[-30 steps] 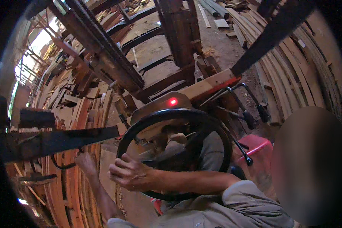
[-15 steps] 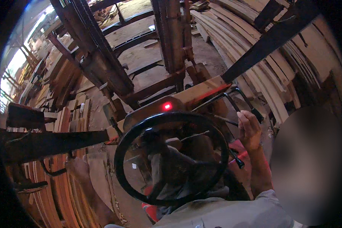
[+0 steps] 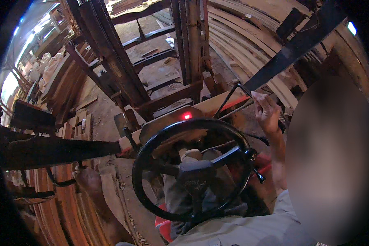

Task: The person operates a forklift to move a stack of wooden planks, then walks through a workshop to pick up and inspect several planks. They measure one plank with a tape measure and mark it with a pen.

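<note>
My right hand (image 3: 267,110) is raised beyond the right of the black steering wheel (image 3: 140,152). Its fingers are curled around the end of a bent black lever (image 3: 238,86) that rises beside the dashboard. On the left, my left hand (image 3: 86,177) is dim and looks closed, just under a dark frame post (image 3: 61,152); its grip is partly hidden. Neither hand touches the wheel, which has a spinner knob (image 3: 250,154) on its right rim. A red light (image 3: 187,116) glows on the dashboard (image 3: 164,123).
Ahead stands the forklift's dark steel mast (image 3: 110,53), with crossbars and ground behind it. Long boards are stacked on the right (image 3: 233,37) and reddish planks (image 3: 57,197) lie at the left. Another dark post (image 3: 291,49) slants across the upper right. A blurred patch covers the right side.
My right hand has moved forward with the lever. The steering wheel has turned, bringing its knob into sight at the right. The stacks outside have shifted in view; my left hand stays by the post.
</note>
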Demonstrator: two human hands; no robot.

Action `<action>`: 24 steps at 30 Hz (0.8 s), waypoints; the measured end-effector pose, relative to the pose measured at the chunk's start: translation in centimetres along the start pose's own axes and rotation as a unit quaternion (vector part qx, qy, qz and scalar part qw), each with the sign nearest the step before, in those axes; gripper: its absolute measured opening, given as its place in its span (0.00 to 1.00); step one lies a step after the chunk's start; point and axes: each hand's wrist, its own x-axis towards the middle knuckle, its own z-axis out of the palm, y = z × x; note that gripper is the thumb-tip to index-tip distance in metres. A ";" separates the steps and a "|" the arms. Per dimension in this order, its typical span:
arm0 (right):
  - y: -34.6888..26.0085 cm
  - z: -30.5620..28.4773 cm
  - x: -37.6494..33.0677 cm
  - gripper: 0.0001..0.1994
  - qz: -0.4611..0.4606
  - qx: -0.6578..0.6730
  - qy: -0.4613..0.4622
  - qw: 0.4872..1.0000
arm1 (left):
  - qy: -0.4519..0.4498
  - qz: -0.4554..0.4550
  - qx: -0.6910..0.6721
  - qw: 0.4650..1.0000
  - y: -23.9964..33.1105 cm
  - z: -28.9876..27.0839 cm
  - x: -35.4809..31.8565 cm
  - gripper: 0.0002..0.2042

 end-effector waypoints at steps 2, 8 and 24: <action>-0.9 -0.5 2.2 0.13 0.005 -0.011 -0.015 1.000 | 0.042 0.025 0.003 0.999 -1.8 4.0 2.2 0.27; -4.6 1.5 8.2 0.13 0.037 -0.002 -0.016 0.999 | 0.057 0.117 -0.069 0.989 -11.0 15.6 9.8 0.24; -5.0 2.0 12.6 0.11 0.060 -0.029 -0.044 0.997 | 0.061 -0.078 -0.790 0.605 -7.6 18.0 18.4 0.21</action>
